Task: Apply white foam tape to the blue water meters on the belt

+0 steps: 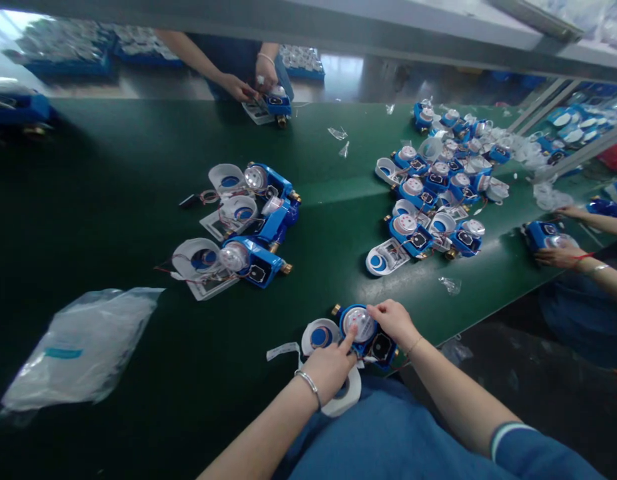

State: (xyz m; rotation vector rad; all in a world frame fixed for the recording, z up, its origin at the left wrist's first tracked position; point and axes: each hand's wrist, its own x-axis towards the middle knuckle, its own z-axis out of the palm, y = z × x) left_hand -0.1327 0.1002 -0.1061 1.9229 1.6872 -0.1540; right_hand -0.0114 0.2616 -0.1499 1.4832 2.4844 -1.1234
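In front of me at the table edge lies a blue water meter (358,323) with a clear round dial, brass ends and a dark square part. My left hand (328,370) reaches over it, index finger stretched onto the dial, other fingers partly hidden. My right hand (396,321) pinches at the dial's right rim; whatever is between the fingertips is too small to make out. Beside the meter sits a white cover (316,328) with a blue disc inside. Partly under my left hand is a roll of white labels (351,399), and a loose strip (283,350) sticks out leftward.
Several meters with white covers and wires form a left group (256,257) and a larger right group (413,233). A plastic bag (83,350) lies at left. Co-workers' hands handle meters across the table (388,122) and at right. A shelf (308,30) spans above.
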